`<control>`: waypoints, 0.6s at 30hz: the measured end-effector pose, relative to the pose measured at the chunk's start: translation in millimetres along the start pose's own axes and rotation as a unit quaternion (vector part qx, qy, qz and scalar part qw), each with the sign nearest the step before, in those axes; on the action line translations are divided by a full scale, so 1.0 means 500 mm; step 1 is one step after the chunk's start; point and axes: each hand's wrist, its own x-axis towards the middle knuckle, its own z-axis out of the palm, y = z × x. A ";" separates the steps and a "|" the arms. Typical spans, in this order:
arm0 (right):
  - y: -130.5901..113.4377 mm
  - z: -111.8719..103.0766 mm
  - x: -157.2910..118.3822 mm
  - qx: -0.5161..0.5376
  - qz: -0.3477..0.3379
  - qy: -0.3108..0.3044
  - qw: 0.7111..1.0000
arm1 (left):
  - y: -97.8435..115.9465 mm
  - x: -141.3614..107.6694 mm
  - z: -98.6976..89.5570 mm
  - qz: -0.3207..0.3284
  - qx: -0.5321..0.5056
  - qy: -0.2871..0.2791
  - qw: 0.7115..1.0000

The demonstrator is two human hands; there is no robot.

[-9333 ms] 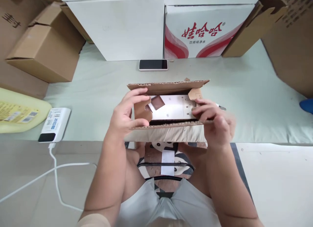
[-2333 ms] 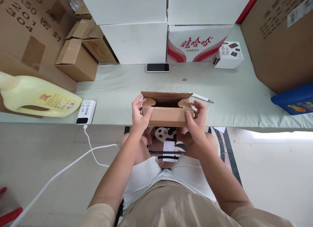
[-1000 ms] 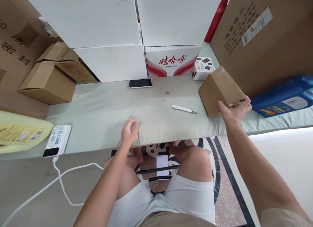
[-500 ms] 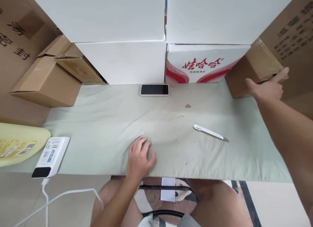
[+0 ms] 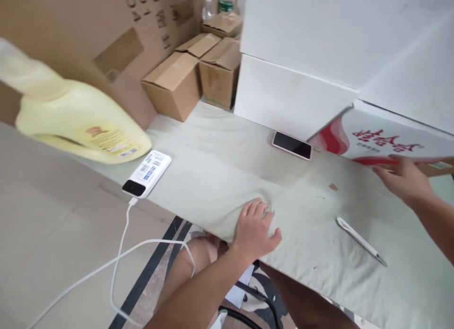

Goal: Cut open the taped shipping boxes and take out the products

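Note:
My left hand rests palm down near the front edge of the cloth-covered table. Its fingers are slightly bent, the thumb stands apart, and nothing is in it. In front of the white box with red waves and red lettering is my right hand, somewhat blurred, with thumb and fingers apart and nothing visible in it. Whether it touches that box I cannot tell. Between the hands and farther back lies a phone. A white craft knife with its blade out lies below my right hand.
On the left, a yellow jug lies beside a white power bank with a white cable. Small brown cartons stand in the back left corner against a large carton. A brown scrap lies on the cloth.
My view has swung to the left. My right hand has left the small brown carton on the right and is now before the red-and-white box. My left hand stays on the table.

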 end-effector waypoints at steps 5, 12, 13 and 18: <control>-0.343 0.058 -0.115 0.016 -0.157 -0.143 0.977 | -0.006 -0.024 -0.024 -0.025 -0.079 -0.008 0.997; -0.828 0.258 -0.242 0.018 -0.480 -0.158 0.863 | -0.034 -0.031 -0.051 -0.023 -0.112 0.030 0.993; -0.889 0.284 -0.253 0.020 -0.505 -0.142 0.851 | -0.037 -0.029 -0.054 -0.024 -0.114 0.034 0.993; -1.095 0.392 -0.257 0.017 -0.550 -0.108 0.828 | -0.047 -0.024 -0.073 -0.026 -0.148 0.031 0.988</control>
